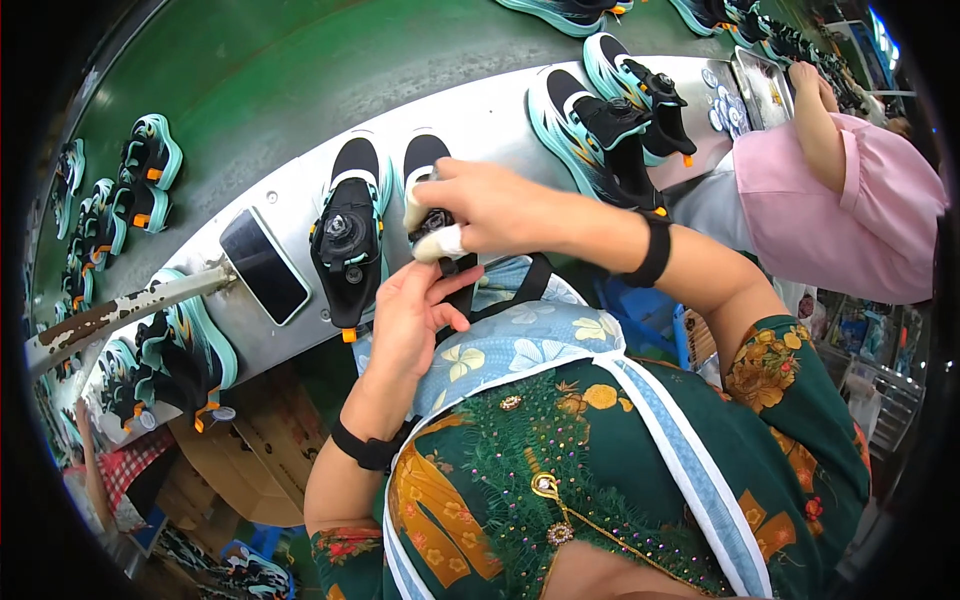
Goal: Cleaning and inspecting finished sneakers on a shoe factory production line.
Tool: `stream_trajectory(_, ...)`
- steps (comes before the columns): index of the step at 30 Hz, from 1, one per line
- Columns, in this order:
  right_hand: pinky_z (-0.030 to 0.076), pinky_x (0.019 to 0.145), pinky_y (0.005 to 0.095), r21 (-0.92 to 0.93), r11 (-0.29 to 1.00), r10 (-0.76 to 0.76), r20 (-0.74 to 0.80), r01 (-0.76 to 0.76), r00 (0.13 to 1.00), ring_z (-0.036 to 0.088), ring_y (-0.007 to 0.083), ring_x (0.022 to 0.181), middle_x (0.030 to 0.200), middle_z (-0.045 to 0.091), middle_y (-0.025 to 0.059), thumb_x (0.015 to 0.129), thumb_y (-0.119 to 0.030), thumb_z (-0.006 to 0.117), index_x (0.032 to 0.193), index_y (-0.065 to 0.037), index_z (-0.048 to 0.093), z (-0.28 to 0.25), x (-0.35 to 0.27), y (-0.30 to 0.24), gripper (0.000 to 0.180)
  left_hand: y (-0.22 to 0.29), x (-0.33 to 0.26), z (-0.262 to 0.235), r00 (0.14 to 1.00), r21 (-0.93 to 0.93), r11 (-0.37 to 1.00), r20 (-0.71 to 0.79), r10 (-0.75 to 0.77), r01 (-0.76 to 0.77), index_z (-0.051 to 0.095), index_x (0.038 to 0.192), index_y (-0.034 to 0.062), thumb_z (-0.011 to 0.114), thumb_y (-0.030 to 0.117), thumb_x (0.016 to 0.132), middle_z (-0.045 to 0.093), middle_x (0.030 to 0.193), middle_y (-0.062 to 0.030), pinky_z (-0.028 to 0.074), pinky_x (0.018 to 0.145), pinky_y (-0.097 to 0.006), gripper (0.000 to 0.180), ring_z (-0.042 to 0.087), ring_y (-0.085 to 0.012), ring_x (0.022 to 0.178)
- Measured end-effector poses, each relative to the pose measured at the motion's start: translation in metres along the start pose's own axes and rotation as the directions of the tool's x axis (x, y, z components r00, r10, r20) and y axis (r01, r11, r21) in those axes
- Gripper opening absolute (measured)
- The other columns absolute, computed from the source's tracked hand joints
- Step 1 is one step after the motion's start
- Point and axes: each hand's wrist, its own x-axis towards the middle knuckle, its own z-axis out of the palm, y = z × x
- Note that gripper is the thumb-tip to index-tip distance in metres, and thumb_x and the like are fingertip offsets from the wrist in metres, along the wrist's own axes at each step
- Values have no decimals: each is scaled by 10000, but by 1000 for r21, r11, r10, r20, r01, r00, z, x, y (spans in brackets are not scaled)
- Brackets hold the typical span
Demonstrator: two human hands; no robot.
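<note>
On the grey metal bench [480, 125], the right hand [490, 205] pinches the dial closure of a black-and-teal sports shoe [425, 165], pinning it down, while the left hand [415, 310], loosely curled, steadies its heel from below. Its twin shoe [350, 225] lies just beside.

The right hand [480, 205], thumb and a finger wrapped in white tape, presses down on the dial area of a black and teal shoe [428, 170] lying on a metal work table [480, 115]. The left hand [410, 315] is curled under the shoe's heel end at the table's near edge. Just beside it lies a matching shoe [347, 235], and next to that a dark phone [264, 265]. A person in a pink shirt [850, 215] works at the far right, with more shoes [610, 125] between
</note>
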Motion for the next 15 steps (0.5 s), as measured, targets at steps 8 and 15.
stream_trajectory(8,444,743,381,-24,998,-53,262,61,964,541,307,849,923,530,159,734,-164,704,981,-54,609,-19,8,-3,287,2,6,-4,999,112,992,1,-49,49,502,1176,-108,431,215,979,594,1150,-197,576,484,-278,385,614,-304,1070)
stream_trajectory(15,444,767,373,88,996,25,77,-32,997,537,331,891,928,539,155,784,-139,691,1163,-71,599,-16,-15,6,396,0,11,-4,998,70,996,14,-63,62,508,1187,-91,470,222,978,609,1129,-185,576,490,-279,379,631,-281,1038)
